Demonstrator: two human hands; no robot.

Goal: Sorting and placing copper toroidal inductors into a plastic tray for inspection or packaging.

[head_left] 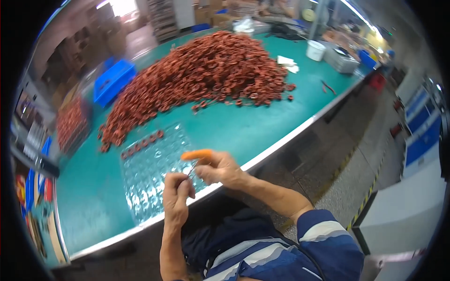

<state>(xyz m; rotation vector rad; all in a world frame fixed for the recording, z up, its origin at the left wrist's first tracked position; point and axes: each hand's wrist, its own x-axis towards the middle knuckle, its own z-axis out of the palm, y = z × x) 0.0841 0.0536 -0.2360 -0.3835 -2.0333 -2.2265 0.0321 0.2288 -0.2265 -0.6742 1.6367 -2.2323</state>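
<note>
Head view: both hands pinch a thin tool at lower centre.
Left hand (177, 194) and right hand (216, 167), orange finger cot (197, 154), meet over the clear blister tray (150, 173); a slip could drop it.

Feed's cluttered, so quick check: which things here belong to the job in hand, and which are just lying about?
In use: left hand, right hand with orange fingertip cover, clear blister tray, pile of red-brown rings.
Lying about: white bucket, blue bin, white cloth.

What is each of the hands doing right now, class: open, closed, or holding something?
Left hand: closed, pinching a thin metal tool over the clear blister tray.
Right hand: closed around the tool's other end, orange finger cot on one finger.
</note>
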